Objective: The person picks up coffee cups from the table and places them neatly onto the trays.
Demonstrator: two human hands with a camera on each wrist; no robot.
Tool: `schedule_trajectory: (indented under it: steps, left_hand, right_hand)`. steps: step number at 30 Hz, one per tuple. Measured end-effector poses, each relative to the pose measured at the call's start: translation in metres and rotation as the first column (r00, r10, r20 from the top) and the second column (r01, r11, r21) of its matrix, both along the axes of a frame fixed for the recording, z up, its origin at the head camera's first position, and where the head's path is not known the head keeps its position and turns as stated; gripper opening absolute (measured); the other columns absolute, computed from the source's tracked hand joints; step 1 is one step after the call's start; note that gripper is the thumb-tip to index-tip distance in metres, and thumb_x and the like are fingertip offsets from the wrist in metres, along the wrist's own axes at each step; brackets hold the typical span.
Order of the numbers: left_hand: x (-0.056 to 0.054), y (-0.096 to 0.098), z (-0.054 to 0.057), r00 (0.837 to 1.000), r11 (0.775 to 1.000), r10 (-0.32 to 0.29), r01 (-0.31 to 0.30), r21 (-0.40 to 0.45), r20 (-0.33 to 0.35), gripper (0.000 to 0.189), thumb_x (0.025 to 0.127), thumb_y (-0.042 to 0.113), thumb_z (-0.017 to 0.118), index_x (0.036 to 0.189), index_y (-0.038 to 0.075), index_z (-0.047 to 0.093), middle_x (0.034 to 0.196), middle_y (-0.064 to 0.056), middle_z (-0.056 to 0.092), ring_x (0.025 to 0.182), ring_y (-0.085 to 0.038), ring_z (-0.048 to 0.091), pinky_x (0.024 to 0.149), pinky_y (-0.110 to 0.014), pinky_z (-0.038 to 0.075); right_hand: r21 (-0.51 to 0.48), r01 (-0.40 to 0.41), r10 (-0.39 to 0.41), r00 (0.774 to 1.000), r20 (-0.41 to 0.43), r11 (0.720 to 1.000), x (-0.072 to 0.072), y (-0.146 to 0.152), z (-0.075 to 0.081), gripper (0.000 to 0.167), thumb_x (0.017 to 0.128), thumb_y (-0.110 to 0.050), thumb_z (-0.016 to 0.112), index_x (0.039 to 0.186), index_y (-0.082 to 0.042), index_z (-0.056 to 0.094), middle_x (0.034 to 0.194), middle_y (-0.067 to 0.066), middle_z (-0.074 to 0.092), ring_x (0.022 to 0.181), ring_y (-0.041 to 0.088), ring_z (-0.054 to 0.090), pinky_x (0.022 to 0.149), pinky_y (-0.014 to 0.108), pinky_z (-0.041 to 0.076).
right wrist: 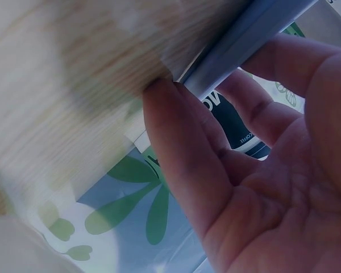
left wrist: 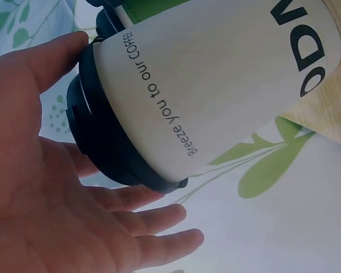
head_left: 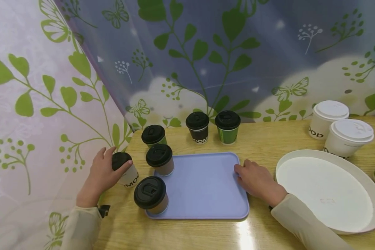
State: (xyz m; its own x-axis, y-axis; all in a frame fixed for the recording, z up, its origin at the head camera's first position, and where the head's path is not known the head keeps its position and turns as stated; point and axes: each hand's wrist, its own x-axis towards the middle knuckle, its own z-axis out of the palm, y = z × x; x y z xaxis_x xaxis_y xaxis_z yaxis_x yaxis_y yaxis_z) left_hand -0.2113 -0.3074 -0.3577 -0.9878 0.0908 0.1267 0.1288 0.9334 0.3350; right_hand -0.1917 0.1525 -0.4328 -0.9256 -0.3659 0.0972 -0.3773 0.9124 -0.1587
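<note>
My left hand (head_left: 104, 170) is around the black lid of a white paper cup (head_left: 128, 176) at the table's left edge. In the left wrist view the thumb touches the lid rim, and the other fingers reach loosely past the lid (left wrist: 111, 128). With curled fingers my right hand (head_left: 257, 178) holds the right rim of a lilac tray (head_left: 203, 187); the right wrist view shows the tray edge (right wrist: 244, 48) between its fingers. Two brown cups with black lids, one nearer (head_left: 157, 205) and one farther (head_left: 165, 166), stand at the tray's left side.
Behind the tray are a green cup (head_left: 228, 133), a black cup (head_left: 198, 133) and another green cup (head_left: 156, 136). A round white tray (head_left: 318, 187) lies at the right, beside two white-lidded cups (head_left: 343, 142). Printed cloth (head_left: 181, 52) backs the table.
</note>
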Motion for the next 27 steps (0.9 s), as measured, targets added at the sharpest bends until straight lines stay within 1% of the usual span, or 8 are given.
schedule_trajectory:
  steps: [6, 13, 21, 27]
  left_hand:
    - [-0.0005, -0.0026, -0.0008, 1.000, 1.000, 0.004, -0.004, 0.001, 0.001, 0.091, 0.101, 0.052, 0.062, 0.157, -0.010, 0.027, 0.158, -0.044, 0.015, 0.144, -0.064, 0.017, 0.108, -0.076, 0.022]
    - [-0.0003, -0.0023, -0.0032, 1.000, 1.000, -0.007, 0.007, 0.001, -0.009, 0.092, 0.099, 0.055, 0.063, 0.157, -0.009, 0.029, 0.158, -0.043, 0.016, 0.144, -0.063, 0.018, 0.109, -0.076, 0.023]
    - [0.0029, 0.0020, -0.0020, 1.000, 1.000, 0.011, -0.011, -0.002, 0.007, 0.094, 0.098, 0.058, 0.062, 0.157, -0.007, 0.028, 0.159, -0.041, 0.016, 0.144, -0.061, 0.019, 0.109, -0.075, 0.025]
    - [0.0059, 0.0028, -0.0009, 1.000, 1.000, 0.017, -0.017, -0.001, 0.015, 0.096, 0.098, 0.060, 0.061, 0.159, -0.006, 0.026, 0.160, -0.041, 0.015, 0.145, -0.061, 0.019, 0.108, -0.076, 0.025]
  right_hand:
    - [-0.001, 0.001, -0.001, 1.000, 0.001, 1.000, 0.0005, 0.0002, 0.0010, 0.008, 0.095, -0.010, 0.069, 0.103, -0.009, 0.068, 0.084, 0.012, 0.055, 0.069, 0.023, 0.052, 0.052, 0.038, 0.046]
    - [-0.006, -0.008, 0.008, 1.000, -0.011, 1.000, 0.0005, 0.0003, 0.0010, 0.007, 0.094, -0.009, 0.069, 0.101, -0.009, 0.067, 0.083, 0.011, 0.055, 0.068, 0.023, 0.052, 0.051, 0.038, 0.045]
    - [0.000, -0.003, 0.003, 1.000, 0.016, 1.000, 0.0004, -0.0004, 0.0009, 0.008, 0.095, -0.011, 0.069, 0.103, -0.009, 0.068, 0.085, 0.012, 0.056, 0.069, 0.023, 0.053, 0.053, 0.039, 0.046]
    - [-0.004, -0.007, 0.007, 1.000, -0.006, 1.000, 0.0009, -0.0009, 0.0001, 0.007, 0.095, -0.010, 0.069, 0.101, -0.009, 0.067, 0.084, 0.012, 0.055, 0.069, 0.024, 0.054, 0.052, 0.040, 0.047]
